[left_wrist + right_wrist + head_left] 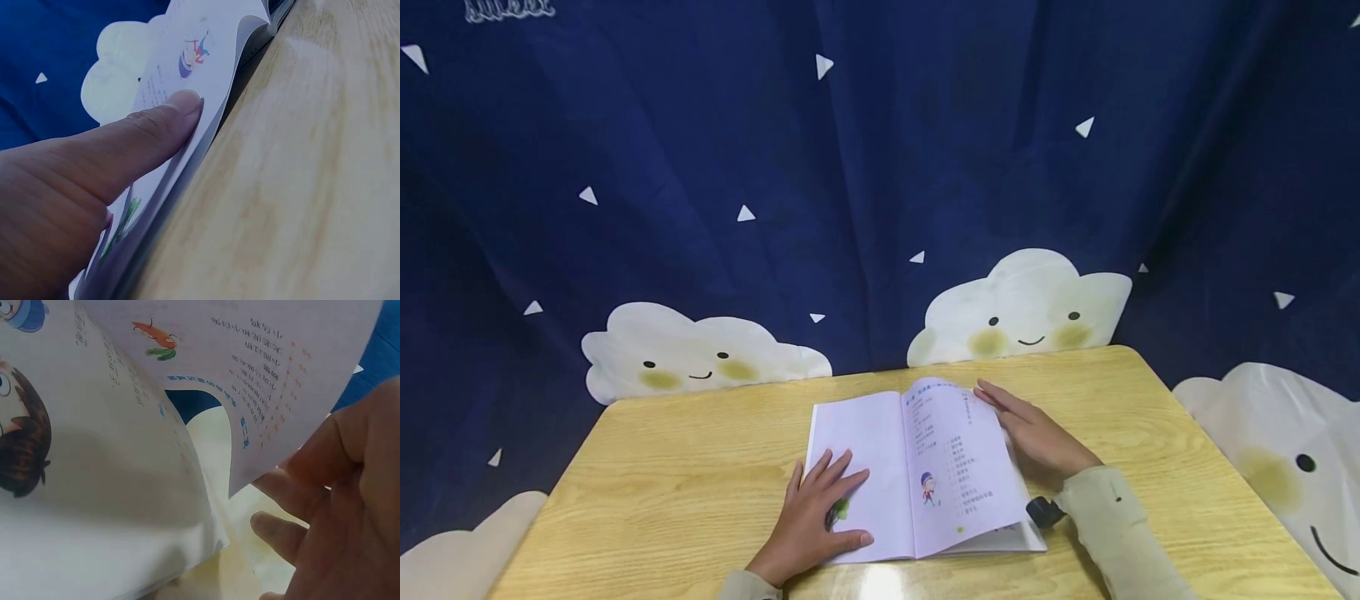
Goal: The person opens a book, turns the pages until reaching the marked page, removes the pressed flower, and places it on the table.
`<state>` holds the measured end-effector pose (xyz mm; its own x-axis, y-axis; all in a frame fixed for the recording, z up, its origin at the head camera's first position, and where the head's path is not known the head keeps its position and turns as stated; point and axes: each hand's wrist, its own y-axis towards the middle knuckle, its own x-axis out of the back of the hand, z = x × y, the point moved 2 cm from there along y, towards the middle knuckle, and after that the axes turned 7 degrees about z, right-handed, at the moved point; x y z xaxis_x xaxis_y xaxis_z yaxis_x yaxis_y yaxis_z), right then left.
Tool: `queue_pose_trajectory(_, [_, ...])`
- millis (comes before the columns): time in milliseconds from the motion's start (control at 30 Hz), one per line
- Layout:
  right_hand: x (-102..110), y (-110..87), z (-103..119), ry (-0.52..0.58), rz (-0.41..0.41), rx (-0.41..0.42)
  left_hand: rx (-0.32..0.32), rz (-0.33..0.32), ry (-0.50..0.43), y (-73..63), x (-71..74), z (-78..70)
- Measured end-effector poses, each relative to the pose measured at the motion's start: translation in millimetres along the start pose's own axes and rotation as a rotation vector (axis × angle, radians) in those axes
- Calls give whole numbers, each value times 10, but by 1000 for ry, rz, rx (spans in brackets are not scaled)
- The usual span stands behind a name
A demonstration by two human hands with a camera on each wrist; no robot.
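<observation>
An open book (pixel 867 467) with printed pages lies on the wooden table. My left hand (pixel 816 512) rests on its left page with the fingers spread, partly covering a small green picture. In the left wrist view the thumb (pixel 150 134) presses on the paper close to the lower edge. My right hand (pixel 1037 433) is at the upper right of the book and pinches the edge of a raised page (pixel 269 369) between thumb and fingers. That page curves up off the sheet beneath (pixel 125 506), which shows a cartoon figure with brown hair.
The wooden table (pixel 685 467) extends on both sides of the book. Behind it hangs a dark blue curtain (pixel 865 167) with white triangles and smiling clouds. A small black object (pixel 1045 512) sits at the right sleeve's cuff.
</observation>
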<state>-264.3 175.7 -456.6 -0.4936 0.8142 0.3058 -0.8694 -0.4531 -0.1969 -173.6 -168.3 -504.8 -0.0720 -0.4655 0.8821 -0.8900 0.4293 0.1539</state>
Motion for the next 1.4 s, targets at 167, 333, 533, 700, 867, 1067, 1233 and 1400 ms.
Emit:
queue_pose_trajectory(167, [9, 3, 4, -39, -8, 3, 7, 11, -1, -9, -3, -6])
queue_pose_trajectory(333, [32, 1, 22, -137, -61, -6, -3, -3, 7, 1, -1, -9])
queue_pose_trajectory(533, [50, -33, 89, -279, -115, 29, 14, 5, 6, 6, 1, -12])
queue_pose_trajectory(700, [-3, -65, 170, -253, -80, 51, 37, 26, -5, 9, 10, -15])
queue_pose_trajectory(867, [-128, -92, 258, -222, -14, 60, 26, 27, -12, 7, 2, -12])
queue_pose_trajectory(1067, [-330, -84, 363, -376, 39, 257, 6, 16, -10, -3, -15, -1])
queue_pose_trajectory(1233, [-517, -54, 409, -506, 78, 335, -17, -1, -14, -4, -18, 8])
queue_pose_trajectory(1400, [-695, -46, 446, -533, 129, 323, -14, 0, -17, -1, -1, -1])
